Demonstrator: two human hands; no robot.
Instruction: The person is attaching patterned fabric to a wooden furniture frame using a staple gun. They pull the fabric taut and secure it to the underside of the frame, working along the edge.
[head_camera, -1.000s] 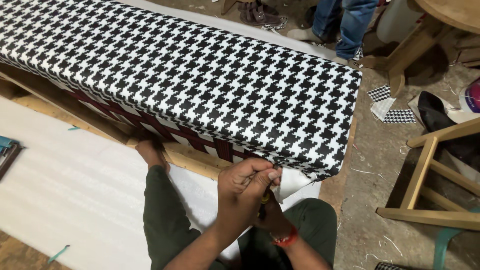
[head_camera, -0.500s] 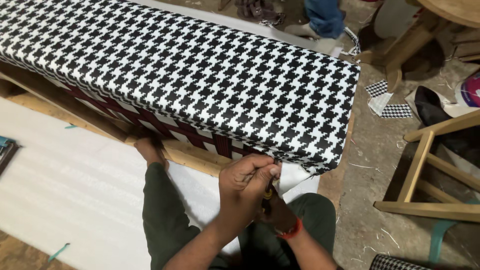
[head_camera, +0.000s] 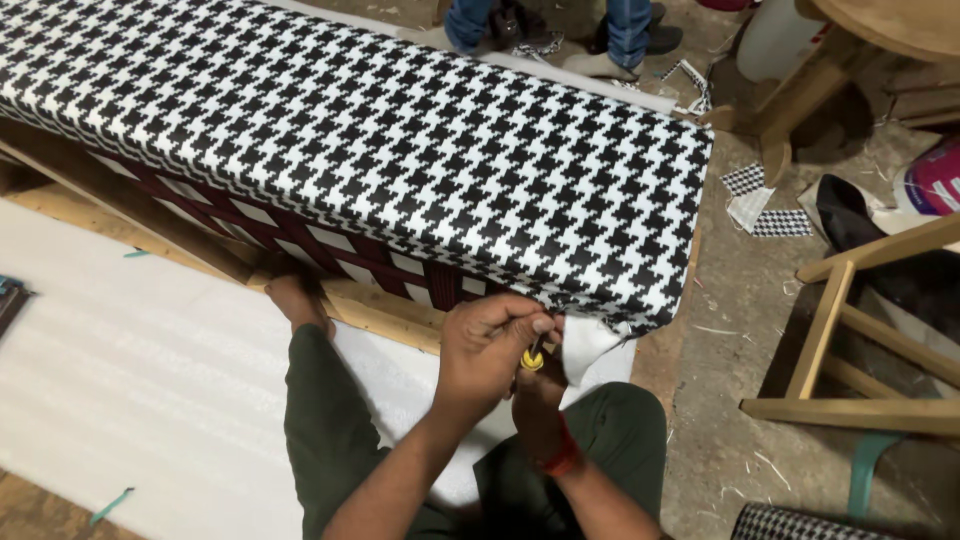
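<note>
The loose flap of black-and-white houndstooth upholstery fabric (head_camera: 590, 345) hangs off the near right corner of the long padded bench cushion (head_camera: 400, 150), white backing outward. I judge it light, limp and somewhat slick on its coated face; it folds freely and offers no stiffness of its own. The best hold is on the flap edge close to the corner, where a pinch keeps tension against the wooden frame rail (head_camera: 390, 315).

My left hand (head_camera: 490, 350) is closed, fingers together, gripping the fabric at that corner. My right hand (head_camera: 540, 400) sits beneath it, mostly hidden; it appears clamped on a small tool with a yellow handle end (head_camera: 532, 360), though I cannot tell the tool's type. A red band (head_camera: 562, 462) circles the right wrist.

The cushion itself looks bulky and firm, resting on the floor frame with dark red webbing straps (head_camera: 330, 250) showing below the cover. My bare foot (head_camera: 300, 300) braces against the rail. A white foam sheet (head_camera: 130, 380) lies under my legs. A bare wooden chair frame (head_camera: 850, 340) stands to the right; fabric offcuts (head_camera: 765, 205) lie on the concrete floor (head_camera: 740, 300), and another person's legs in blue jeans (head_camera: 630, 25) stand beyond the cushion.
</note>
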